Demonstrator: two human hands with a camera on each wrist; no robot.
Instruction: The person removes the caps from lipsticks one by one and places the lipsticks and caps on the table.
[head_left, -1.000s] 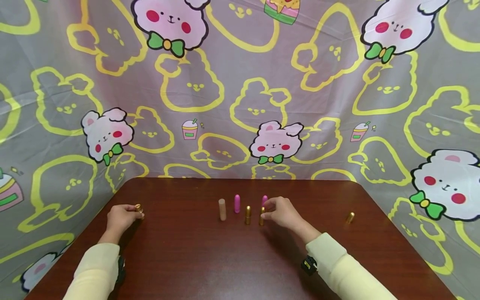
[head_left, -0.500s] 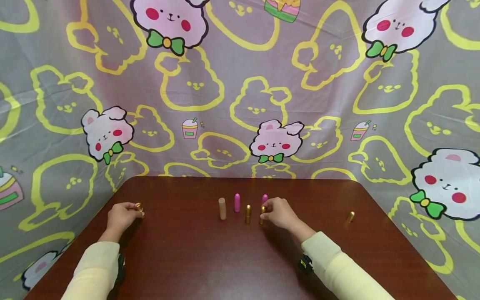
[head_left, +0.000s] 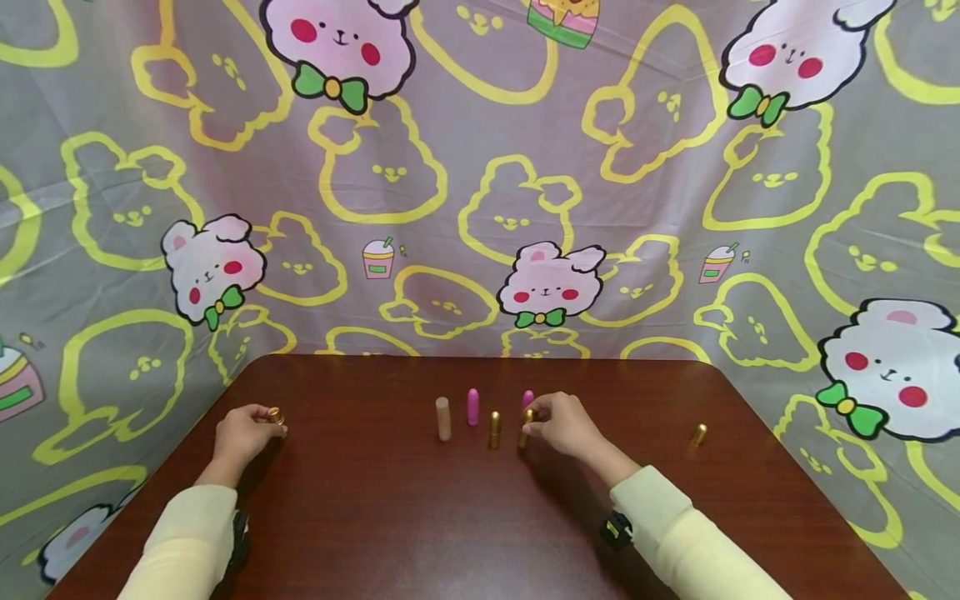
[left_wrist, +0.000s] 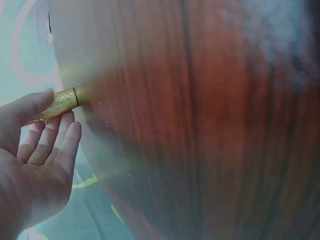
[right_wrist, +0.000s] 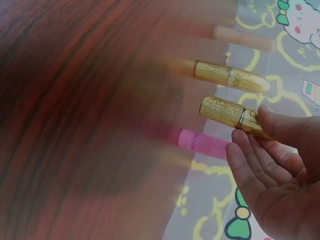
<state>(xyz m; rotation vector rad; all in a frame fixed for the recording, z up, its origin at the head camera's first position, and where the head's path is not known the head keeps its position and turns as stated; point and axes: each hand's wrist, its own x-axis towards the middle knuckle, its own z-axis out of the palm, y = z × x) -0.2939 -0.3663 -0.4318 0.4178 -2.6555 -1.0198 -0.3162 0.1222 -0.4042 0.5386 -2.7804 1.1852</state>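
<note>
At the table's left side my left hand (head_left: 243,435) pinches a short gold lipstick tube (left_wrist: 62,101) between thumb and fingertips. In the head view its rim stands just above the fingers. Right of the table's middle, my right hand (head_left: 566,429) pinches the upper part of a gold lipstick (right_wrist: 222,111), which leans slightly; thumb and fingers cover its tip. A second gold lipstick (head_left: 495,430) stands upright just left of it. Behind my right fingers a pink lipstick (right_wrist: 202,144) is partly hidden in the head view.
Another pink lipstick (head_left: 473,407) and a beige tube (head_left: 444,419) stand left of the gold lipsticks. A small gold rounded piece, like a lipstick cap (head_left: 699,434), is at the right of the brown table (head_left: 390,517). A patterned curtain (head_left: 420,250) hangs behind.
The gold lipstick in my right hand has tilted a little to the right at its top. My left hand stays in place, and the other lipsticks have not moved.
</note>
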